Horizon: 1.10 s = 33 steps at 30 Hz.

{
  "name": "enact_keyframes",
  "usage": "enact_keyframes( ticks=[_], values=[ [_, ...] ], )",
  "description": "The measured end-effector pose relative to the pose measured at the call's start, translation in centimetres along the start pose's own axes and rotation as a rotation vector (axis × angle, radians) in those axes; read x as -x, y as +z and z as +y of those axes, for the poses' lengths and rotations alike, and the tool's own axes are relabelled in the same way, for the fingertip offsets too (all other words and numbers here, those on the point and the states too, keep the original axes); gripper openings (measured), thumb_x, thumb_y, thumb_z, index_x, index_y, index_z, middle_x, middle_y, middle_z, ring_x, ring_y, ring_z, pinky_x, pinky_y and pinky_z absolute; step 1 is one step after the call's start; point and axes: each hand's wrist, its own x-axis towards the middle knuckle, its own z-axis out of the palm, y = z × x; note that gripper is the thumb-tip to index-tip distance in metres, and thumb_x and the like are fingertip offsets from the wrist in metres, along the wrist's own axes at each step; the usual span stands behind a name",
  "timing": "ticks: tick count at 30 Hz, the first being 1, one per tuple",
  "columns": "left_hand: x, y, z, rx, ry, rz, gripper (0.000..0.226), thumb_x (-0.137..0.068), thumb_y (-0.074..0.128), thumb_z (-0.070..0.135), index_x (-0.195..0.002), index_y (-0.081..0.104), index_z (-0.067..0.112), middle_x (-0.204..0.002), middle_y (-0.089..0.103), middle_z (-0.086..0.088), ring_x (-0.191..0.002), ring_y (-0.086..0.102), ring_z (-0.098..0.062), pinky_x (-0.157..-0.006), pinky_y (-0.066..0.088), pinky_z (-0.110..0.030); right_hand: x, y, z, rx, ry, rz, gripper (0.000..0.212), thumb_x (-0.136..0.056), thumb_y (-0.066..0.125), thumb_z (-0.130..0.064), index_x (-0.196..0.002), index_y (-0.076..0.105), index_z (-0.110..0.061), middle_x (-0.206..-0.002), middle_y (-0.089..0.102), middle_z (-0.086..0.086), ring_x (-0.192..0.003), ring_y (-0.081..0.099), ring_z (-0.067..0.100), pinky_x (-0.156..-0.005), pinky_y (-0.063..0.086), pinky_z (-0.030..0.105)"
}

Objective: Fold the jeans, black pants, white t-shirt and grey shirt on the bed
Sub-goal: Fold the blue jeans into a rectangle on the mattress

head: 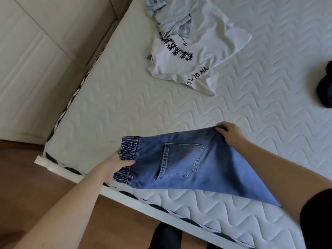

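Jeans (pixel 188 164) spread near the front edge of the bed (pixel 125 108), blue denim, back pocket facing up, elastic waistband toward the left; folded lengthwise by the look of it, though the layers beneath cannot be told apart; lower right portion tapering to a point under the right forearm. Left hand (pixel 118 164) gripping the gathered waistband, thumb on top and fingers curled under the cloth; right hand (pixel 231 133) pinching the far upper corner of the denim, fingers bent over the edge, knuckles up. Both forearms bare; a dark sleeve at the right edge of the view.

Farther back on the mattress, well apart from the denim: white t-shirt (pixel 194 56) lying crumpled and unfolded, dark block lettering across it, a second line of small print near its hem; grey shirt (pixel 161 9) bunched at the top, partly overlapping the white one, its exact outline hard to separate. At the far right edge, black pants (pixel 325 87) showing only as a dark heap cut off by the frame.

Quilted wavy stitching over the whole mattress; white bed frame (pixel 59 169) along the front; padded beige headboard (pixel 36 60) at left; wooden floor (pixel 36 194) below; dark-clothed legs visible at the bottom.
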Motion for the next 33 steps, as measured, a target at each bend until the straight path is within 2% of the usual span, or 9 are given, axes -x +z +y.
enact_keyframes(
  ticks=[5, 10, 16, 18, 20, 23, 27, 30, 33],
  values=[
    [-6.6, -2.7, 0.4, -0.102, 0.072, 0.074, 0.057, -0.079, 0.077, 0.001, -0.125, 0.053, 0.023, -0.113, 0.069, -0.011, -0.101, 0.067, -0.027, -0.093, 0.052, -0.052, -6.8, 4.7, -0.6, 0.058, -0.044, -0.019, 0.018, -0.096, 0.057, -0.014, -0.108, 0.071, -0.013, -0.110, 0.070, 0.007, -0.103, 0.060, 0.025, -0.084, 0.038, 0.026],
    [-12.4, -4.0, 1.2, -0.213, 0.191, 0.198, 0.066, -0.076, 0.078, 0.002, -0.132, 0.049, 0.023, -0.114, 0.068, -0.005, -0.104, 0.065, -0.025, -0.098, 0.049, -0.051, -11.9, 7.6, -0.3, 0.125, -0.074, 0.000, 0.020, -0.098, 0.052, -0.015, -0.106, 0.071, -0.018, -0.106, 0.070, 0.006, -0.092, 0.056, 0.019, -0.080, 0.039, 0.029],
    [-17.2, -5.3, 1.5, -0.397, 0.265, 0.290, 0.065, -0.076, 0.080, 0.016, -0.131, 0.045, 0.015, -0.117, 0.065, -0.006, -0.106, 0.063, -0.027, -0.096, 0.047, -0.047, -16.9, 9.9, 0.6, 0.324, -0.099, 0.032, 0.015, -0.096, 0.053, -0.025, -0.103, 0.066, -0.027, -0.107, 0.069, 0.006, -0.099, 0.058, 0.030, -0.083, 0.042, 0.037],
    [-17.6, -5.0, 1.0, -0.498, 0.293, 0.390, 0.072, -0.077, 0.080, 0.021, -0.136, 0.039, 0.012, -0.124, 0.061, -0.010, -0.110, 0.060, -0.030, -0.093, 0.045, -0.040, -18.1, 10.6, 1.2, 0.406, -0.067, 0.015, 0.014, -0.097, 0.053, -0.027, -0.106, 0.063, -0.027, -0.110, 0.067, 0.008, -0.102, 0.056, 0.032, -0.084, 0.036, 0.037],
    [-17.2, -4.0, 0.5, -0.663, 0.346, 0.598, 0.081, -0.078, 0.079, 0.026, -0.143, 0.032, 0.013, -0.131, 0.052, -0.016, -0.115, 0.054, -0.035, -0.092, 0.046, -0.044, -18.7, 11.2, 1.7, 0.495, -0.031, 0.015, 0.019, -0.097, 0.054, -0.030, -0.114, 0.058, -0.024, -0.117, 0.061, 0.011, -0.109, 0.052, 0.034, -0.086, 0.032, 0.039],
    [-16.2, -0.5, 0.2, -1.022, 0.633, 0.850, 0.071, -0.086, 0.063, 0.025, -0.148, 0.031, 0.010, -0.143, 0.042, -0.018, -0.130, 0.042, -0.036, -0.101, 0.042, -0.053, -17.5, 12.1, 1.6, 0.487, -0.035, 0.119, 0.038, -0.097, 0.054, -0.028, -0.133, 0.049, -0.018, -0.131, 0.051, 0.014, -0.121, 0.045, 0.036, -0.097, 0.032, 0.045],
    [-15.8, 7.4, -0.6, -1.267, 0.953, 0.608, 0.064, -0.097, 0.042, 0.033, -0.154, 0.020, 0.014, -0.161, 0.020, -0.009, -0.148, 0.018, -0.027, -0.117, 0.022, -0.049, -12.0, 13.6, 1.3, 0.388, -0.249, 0.217, 0.050, -0.098, 0.051, -0.024, -0.146, 0.040, -0.013, -0.149, 0.042, 0.010, -0.137, 0.037, 0.030, -0.112, 0.025, 0.044],
    [-16.6, 12.4, -2.4, -1.399, 0.969, 0.453, 0.069, -0.098, 0.040, 0.042, -0.156, 0.011, 0.017, -0.163, 0.007, -0.007, -0.150, 0.009, -0.025, -0.118, 0.018, -0.050, -7.3, 14.4, 4.3, 0.559, -0.313, 0.155, 0.058, -0.100, 0.047, -0.030, -0.153, 0.029, -0.014, -0.159, 0.027, 0.006, -0.147, 0.023, 0.025, -0.120, 0.014, 0.043],
    [-17.5, 14.8, -4.5, -1.480, 0.941, 0.371, 0.067, -0.097, 0.038, 0.051, -0.155, 0.016, 0.025, -0.163, 0.010, -0.006, -0.149, 0.015, -0.026, -0.118, 0.015, -0.055, -4.5, 13.9, 9.0, 0.667, -0.194, 0.040, 0.064, -0.100, 0.037, -0.043, -0.156, 0.017, -0.018, -0.163, 0.015, 0.002, -0.150, 0.014, 0.022, -0.122, 0.005, 0.043]
  ],
)
